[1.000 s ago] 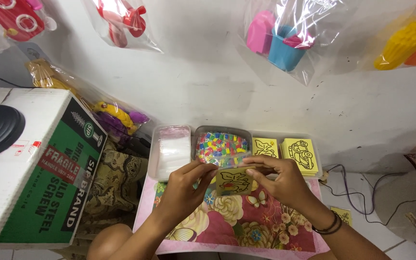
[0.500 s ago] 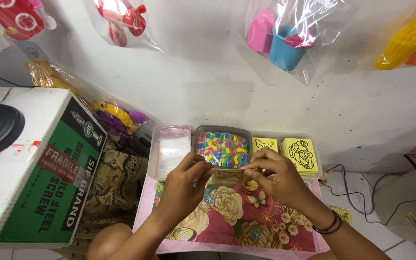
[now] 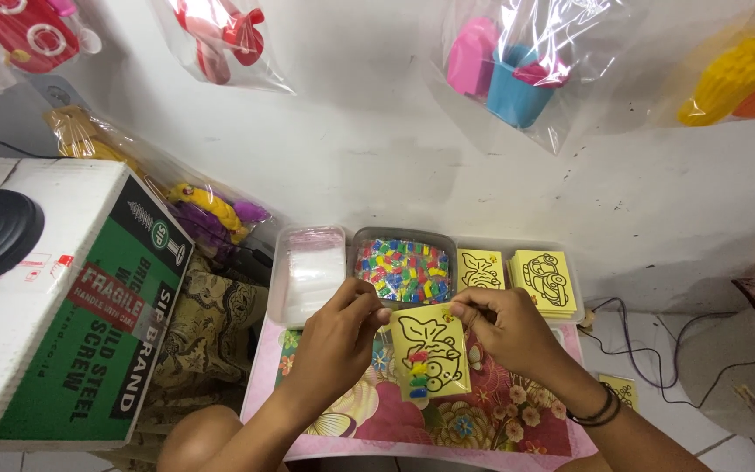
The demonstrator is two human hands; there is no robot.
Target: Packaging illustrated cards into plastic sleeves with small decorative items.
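Yellow card [image 3: 431, 351] with a black fish outline hangs upright over the floral tray [image 3: 500, 419], pinched at its top corners by the left hand [image 3: 335, 336] and right hand [image 3: 504, 328], fingers curled, wrists low.

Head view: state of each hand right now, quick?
Left hand: closed, pinching the top left edge of the yellow picture card.
Right hand: closed, pinching the same card's top right corner.
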